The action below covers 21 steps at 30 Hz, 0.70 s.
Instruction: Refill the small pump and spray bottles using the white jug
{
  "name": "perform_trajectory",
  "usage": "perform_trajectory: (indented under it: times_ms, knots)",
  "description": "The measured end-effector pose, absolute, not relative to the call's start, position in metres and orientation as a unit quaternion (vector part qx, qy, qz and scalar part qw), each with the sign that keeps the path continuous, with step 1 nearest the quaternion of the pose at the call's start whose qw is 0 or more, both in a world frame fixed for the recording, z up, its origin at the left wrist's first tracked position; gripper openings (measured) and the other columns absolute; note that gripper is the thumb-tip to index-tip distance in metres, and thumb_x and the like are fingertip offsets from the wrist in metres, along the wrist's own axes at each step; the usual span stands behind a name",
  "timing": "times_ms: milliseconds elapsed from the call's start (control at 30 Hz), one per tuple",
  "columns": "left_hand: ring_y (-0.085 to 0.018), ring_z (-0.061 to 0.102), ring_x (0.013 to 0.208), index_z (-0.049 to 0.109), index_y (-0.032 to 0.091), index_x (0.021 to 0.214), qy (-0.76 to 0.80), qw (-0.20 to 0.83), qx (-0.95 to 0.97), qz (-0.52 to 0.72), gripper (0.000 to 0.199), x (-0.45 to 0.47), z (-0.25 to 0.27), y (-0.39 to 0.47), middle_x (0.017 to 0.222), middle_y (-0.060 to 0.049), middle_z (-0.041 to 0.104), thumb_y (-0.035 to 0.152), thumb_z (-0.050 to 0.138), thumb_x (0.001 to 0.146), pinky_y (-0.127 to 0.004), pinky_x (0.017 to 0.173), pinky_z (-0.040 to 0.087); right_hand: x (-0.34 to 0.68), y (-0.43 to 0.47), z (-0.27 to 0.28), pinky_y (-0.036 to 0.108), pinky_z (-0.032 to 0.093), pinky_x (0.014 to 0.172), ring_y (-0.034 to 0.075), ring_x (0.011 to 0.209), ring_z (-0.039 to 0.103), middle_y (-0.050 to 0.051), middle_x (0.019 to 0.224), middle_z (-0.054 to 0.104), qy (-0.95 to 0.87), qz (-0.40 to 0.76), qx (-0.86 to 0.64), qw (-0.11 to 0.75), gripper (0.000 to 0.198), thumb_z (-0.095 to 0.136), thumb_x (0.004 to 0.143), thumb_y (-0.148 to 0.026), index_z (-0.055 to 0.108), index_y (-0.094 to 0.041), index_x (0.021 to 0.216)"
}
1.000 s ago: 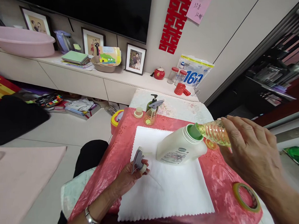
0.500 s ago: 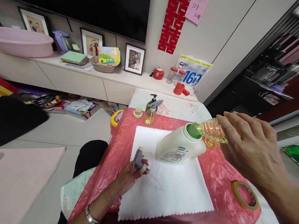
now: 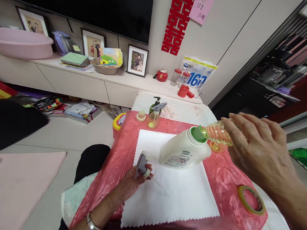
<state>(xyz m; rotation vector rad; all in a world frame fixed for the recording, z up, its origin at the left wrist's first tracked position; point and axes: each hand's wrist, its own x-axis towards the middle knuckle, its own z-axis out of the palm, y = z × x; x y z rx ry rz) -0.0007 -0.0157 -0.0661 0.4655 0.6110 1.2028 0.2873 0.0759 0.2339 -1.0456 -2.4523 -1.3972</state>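
Note:
My left hand (image 3: pixel 133 182) is closed round a grey spray nozzle (image 3: pixel 141 164), whose thin clear tube slants down over the white cloth (image 3: pixel 170 200). Fingers of my right hand (image 3: pixel 258 150) grip a clear ribbed bottle (image 3: pixel 217 132) with yellowish tints. It lies tipped on its side, its neck at the green spout (image 3: pixel 198 134) in the mouth of a large white detergent jug (image 3: pixel 183 153). The jug stands upright on the cloth. Whether liquid is flowing I cannot tell. Part of the bottle is hidden behind my right hand.
A small spray bottle (image 3: pixel 153 120), a dark green pump bottle (image 3: pixel 156 103) and a pale cap (image 3: pixel 141 116) stand behind the cloth. Tape (image 3: pixel 251 200) lies at right on the red plastic cover (image 3: pixel 224 179). A white cabinet (image 3: pixel 81 79) runs along the wall.
Almost nothing differs. The bottle stays tipped at the jug's mouth and the nozzle stays in my left hand; the view shifts very slightly.

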Motion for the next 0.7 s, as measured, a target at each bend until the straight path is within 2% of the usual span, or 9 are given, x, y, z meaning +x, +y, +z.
perform_trajectory:
  times_ms: [400,700]
  knots:
    - [-0.017,0.072,0.09,0.078,0.024,0.105,0.284,0.754,0.224,0.548,0.048,-0.0008,-0.0685,-0.0157,0.103,-0.004,0.074,0.036,0.096,0.062,-0.032,0.09,0.05,0.2842,0.0752,0.2361,0.055,0.04,0.108,0.033,0.129,0.051,0.014,0.138,0.054,-0.818,-0.452,-0.351,0.052,0.038,0.048,0.098,-0.015,0.053,-0.013,0.136]
    - [-0.016,0.072,0.089,0.078,0.024,0.104,0.281,0.751,0.229,0.551,0.047,-0.0009,-0.0664,-0.0163,0.102,-0.003,0.074,0.037,0.096,0.063,-0.032,0.09,0.05,0.2819,0.0736,0.2365,0.056,0.033,0.114,0.032,0.136,0.045,0.014,0.143,0.051,-0.818,-0.438,-0.37,0.041,0.041,0.047,0.098,-0.013,0.051,-0.015,0.138]
